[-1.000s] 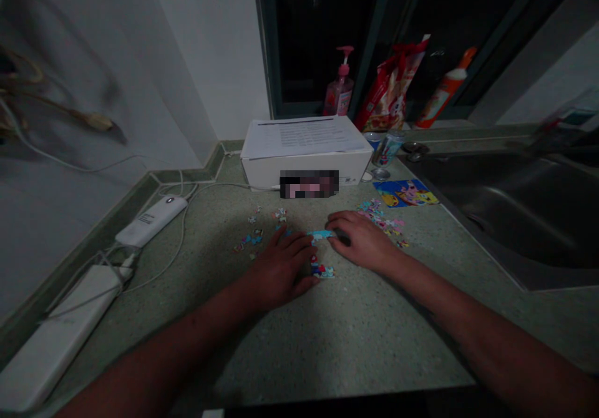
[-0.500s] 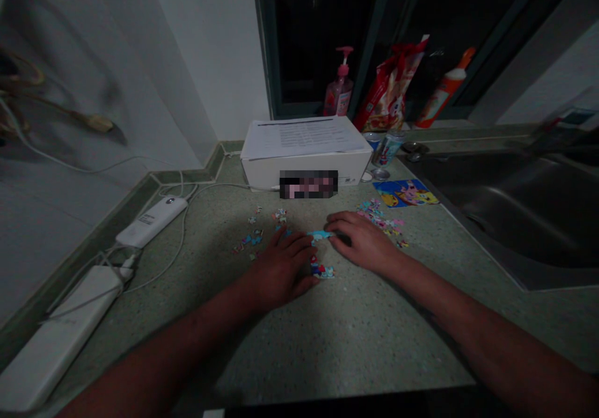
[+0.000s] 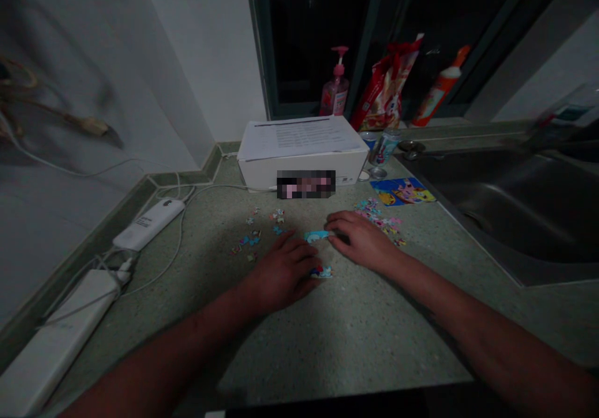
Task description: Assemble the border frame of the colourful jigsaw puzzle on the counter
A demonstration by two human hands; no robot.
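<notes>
A short blue strip of joined jigsaw puzzle pieces (image 3: 317, 236) lies on the counter between my hands. My right hand (image 3: 362, 238) has its fingers curled at the strip's right end, touching it. Closer to me is a small red, blue and white cluster of joined puzzle pieces (image 3: 324, 272). My left hand (image 3: 286, 271) is bent over this cluster, thumb on the near side and fingers on the far side, hiding its left part. Loose puzzle pieces (image 3: 249, 239) lie beyond my left hand, and a pile of pieces (image 3: 378, 215) beyond my right hand.
A white box (image 3: 299, 171) with printed paper on top stands at the back. Right of it are a can (image 3: 385, 146), a blue picture card (image 3: 403, 191) and the sink (image 3: 496, 206). A power bank (image 3: 148, 223), a power strip (image 3: 65, 337) and cables lie left.
My left hand's fingers have drawn back from the blue strip and moved down over the cluster, uncovering the strip's left end. My right hand stays by the strip. The view shifts slightly.
</notes>
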